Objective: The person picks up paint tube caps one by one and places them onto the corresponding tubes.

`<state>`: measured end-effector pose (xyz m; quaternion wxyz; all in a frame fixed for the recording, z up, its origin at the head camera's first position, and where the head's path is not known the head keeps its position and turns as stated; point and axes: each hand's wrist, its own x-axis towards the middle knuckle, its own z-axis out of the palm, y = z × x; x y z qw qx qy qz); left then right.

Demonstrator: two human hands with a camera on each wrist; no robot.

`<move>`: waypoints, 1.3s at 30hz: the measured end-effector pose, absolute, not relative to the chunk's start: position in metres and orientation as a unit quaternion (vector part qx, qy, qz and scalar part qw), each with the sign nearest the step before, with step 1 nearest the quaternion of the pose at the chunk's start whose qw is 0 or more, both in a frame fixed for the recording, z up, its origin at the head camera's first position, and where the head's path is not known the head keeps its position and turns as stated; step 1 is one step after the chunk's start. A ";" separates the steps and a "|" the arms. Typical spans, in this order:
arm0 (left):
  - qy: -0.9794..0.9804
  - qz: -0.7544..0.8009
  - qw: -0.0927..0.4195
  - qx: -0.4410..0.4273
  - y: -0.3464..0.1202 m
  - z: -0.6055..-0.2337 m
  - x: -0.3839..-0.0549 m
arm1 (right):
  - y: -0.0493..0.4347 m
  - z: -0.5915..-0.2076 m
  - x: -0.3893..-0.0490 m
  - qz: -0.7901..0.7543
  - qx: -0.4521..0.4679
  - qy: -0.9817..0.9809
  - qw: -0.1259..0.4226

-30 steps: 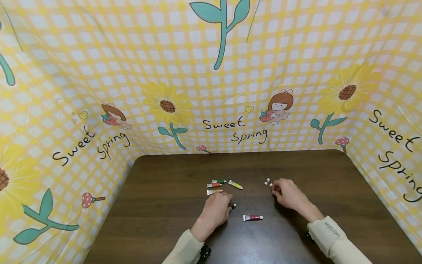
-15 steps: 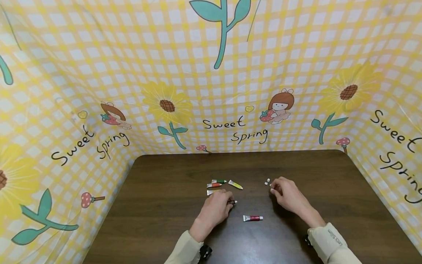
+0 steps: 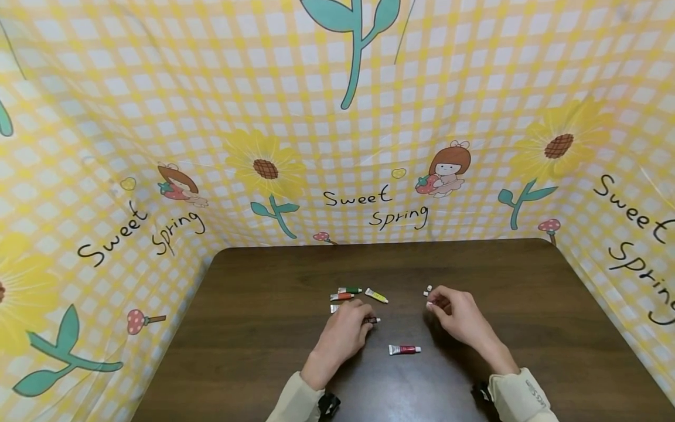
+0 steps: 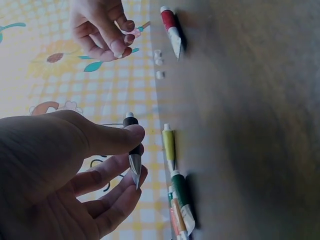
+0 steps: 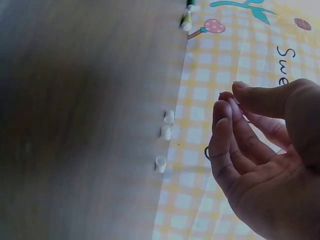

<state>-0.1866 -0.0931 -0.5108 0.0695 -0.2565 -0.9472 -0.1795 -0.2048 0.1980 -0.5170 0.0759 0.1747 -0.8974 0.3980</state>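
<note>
My left hand [image 3: 345,328] pinches a small black paint tube [image 4: 132,135] between thumb and fingers; its white tip [image 4: 130,115] points away from the palm. My right hand [image 5: 265,145] hovers near three white caps with loosely bent fingers, and nothing shows between them. Standing on the table are the caps: one cap [image 5: 169,117], a second cap [image 5: 166,132] close beside it and a third cap [image 5: 160,164] a little apart. In the head view the right hand hides part of this group.
A red paint tube [image 3: 405,350] lies between the hands, nearer the person. Beyond the left hand lie a yellow tube [image 3: 377,295], a green tube [image 3: 350,290], an orange tube [image 3: 343,296] and a partly covered tan tube [image 3: 334,308]. Patterned cloth [image 3: 369,152] walls the brown table [image 3: 263,305].
My right hand has drawn away from the caps, leftward and slightly toward the person. My left hand has brought the black tube slightly farther from the person.
</note>
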 end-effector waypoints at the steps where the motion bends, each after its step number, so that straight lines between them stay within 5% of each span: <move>1: -0.947 -0.182 0.071 -0.256 -0.094 -0.510 -0.186 | 0.197 -0.517 -0.204 0.402 0.178 -0.895 0.078; 31: -0.930 -0.221 0.109 -0.274 -0.096 -0.490 -0.177 | 0.189 -0.514 -0.198 0.452 0.228 -0.845 0.170; 39: -0.926 -0.232 0.109 -0.277 -0.094 -0.486 -0.175 | 0.184 -0.511 -0.193 0.471 0.234 -0.836 0.158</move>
